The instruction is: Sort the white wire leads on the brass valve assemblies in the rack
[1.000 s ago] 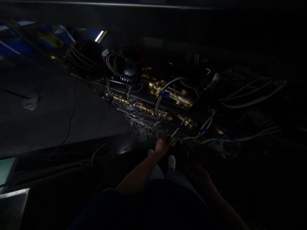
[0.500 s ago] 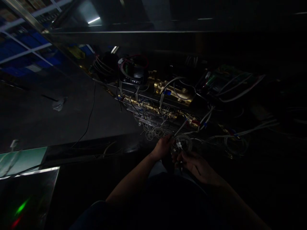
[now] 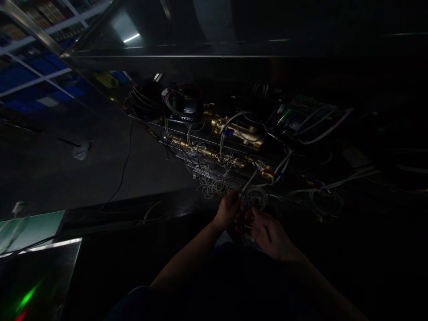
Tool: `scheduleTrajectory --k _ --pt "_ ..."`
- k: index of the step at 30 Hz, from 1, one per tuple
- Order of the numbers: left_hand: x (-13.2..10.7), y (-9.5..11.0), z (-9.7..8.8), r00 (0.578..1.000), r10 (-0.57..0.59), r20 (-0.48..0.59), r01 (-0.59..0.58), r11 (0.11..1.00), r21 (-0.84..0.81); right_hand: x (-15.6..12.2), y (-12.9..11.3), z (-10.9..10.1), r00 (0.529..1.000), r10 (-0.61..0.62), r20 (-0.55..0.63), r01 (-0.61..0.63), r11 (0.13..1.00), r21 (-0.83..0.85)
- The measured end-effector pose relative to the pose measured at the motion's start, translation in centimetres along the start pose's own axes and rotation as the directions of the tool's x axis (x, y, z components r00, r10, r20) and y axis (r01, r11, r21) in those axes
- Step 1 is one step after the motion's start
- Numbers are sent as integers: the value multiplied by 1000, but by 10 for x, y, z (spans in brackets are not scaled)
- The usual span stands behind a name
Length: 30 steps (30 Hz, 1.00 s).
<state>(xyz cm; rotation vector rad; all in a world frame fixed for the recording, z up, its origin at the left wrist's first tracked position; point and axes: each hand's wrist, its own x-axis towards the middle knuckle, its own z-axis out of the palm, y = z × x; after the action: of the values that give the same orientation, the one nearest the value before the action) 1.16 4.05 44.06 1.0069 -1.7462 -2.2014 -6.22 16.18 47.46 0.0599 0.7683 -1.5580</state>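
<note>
A dark shirt is worn, a short sleeve is seen at its left, and pale trousers just past it.

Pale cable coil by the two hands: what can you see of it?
The cable coil is pale grey, made of several thin, rounded loops that look plastic-coated. It sits just beyond the right hand and beside the left hand. Its ends and any contact with the hands are too dark to tell.
</note>
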Motion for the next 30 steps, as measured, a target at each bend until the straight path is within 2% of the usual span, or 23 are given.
scheduleTrajectory --k 3,6,9,11,13,15,16,19,22,24,25,27,28,30 --pt "0 -4 4 1000 18 0 -18 997 -69 5 5 7 997 -41 -71 43 999 26" --pt "2 -6 9 992 80 -99 -86 995 -49 8 14 12 983 -126 -134 125 992 -18" --pt "3 -6 10 979 127 -161 -120 991 56 6 21 8 935 -304 -183 246 927 -284" --pt "2 -6 5 963 165 -214 -122 972 199 4 20 0 842 -483 -240 304 793 -528" --pt "0 -6 -2 955 205 -215 -117 925 362 5 14 -10 708 -641 -297 291 649 -703" --pt "-3 -8 -7 969 219 -112 -138 862 489 14 7 -17 604 -733 -314 236 541 -808" --pt "-4 -9 -8 972 231 -43 -173 827 535 23 3 -19 578 -757 -304 207 496 -843" --pt "-8 -18 -8 957 282 73 -261 720 642 53 -8 -22 579 -765 -280 153 440 -885" --pt "-10 -34 -20 941 335 52 -265 631 729 73 -20 -25 590 -757 -280 132 433 -892" --pt "-16 -47 -45 938 346 -41 -182 586 790 74 -31 -28 586 -769 -256 131 402 -906" --pt "-20 -54 -63 937 329 -116 -99 569 817 72 -35 -31 590 -773 -233 135 379 -916" --pt "-31 -65 -103 919 244 -311 140 533 834 65 -41 -36 612 -772 -172 144 323 -935" --pt "-38 -69 -122 894 179 -411 272 511 815 60 -40 -39 628 -766 -139 147 292 -945" --pt "-47 -71 -152 808 47 -587 507 451 734 48 -29 -47 654 -752 -79 148 230 -962"
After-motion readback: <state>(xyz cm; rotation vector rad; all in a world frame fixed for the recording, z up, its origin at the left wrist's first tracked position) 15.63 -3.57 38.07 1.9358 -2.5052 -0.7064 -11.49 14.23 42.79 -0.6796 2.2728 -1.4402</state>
